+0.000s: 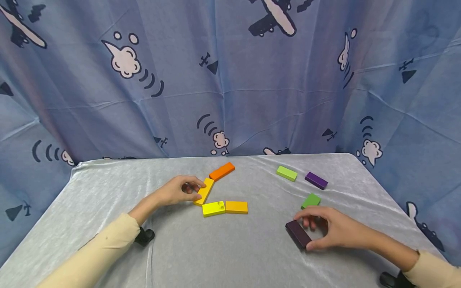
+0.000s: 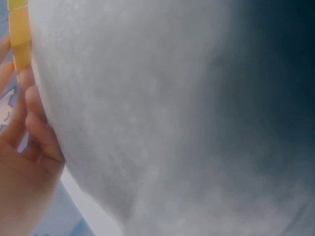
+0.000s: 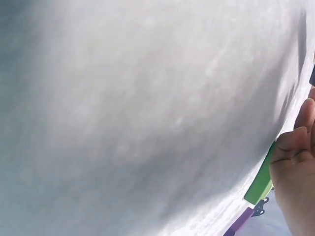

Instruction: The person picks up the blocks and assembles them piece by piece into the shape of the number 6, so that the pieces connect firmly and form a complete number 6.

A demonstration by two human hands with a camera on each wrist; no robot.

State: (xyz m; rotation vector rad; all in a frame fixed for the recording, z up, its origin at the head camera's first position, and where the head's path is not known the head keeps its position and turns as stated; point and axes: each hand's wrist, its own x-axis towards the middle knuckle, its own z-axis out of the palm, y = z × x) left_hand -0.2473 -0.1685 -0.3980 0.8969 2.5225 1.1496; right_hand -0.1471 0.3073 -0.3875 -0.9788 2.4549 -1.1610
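Observation:
My left hand pinches a golden-yellow block by its ends, between thumb and fingers. That block slants between an orange block above and a bright yellow block below. An amber block lies end to end with the bright yellow one. On the right, my right hand holds a dark maroon block by its ends, thumb at the near end and fingers at the far one. Just beyond those fingers lies a green block, partly hidden by the hand in the head view.
A lime-green block and a purple block lie toward the back right of the table. A pale grey cloth covers the tabletop. Behind it hangs a blue curtain printed with airplanes and clouds.

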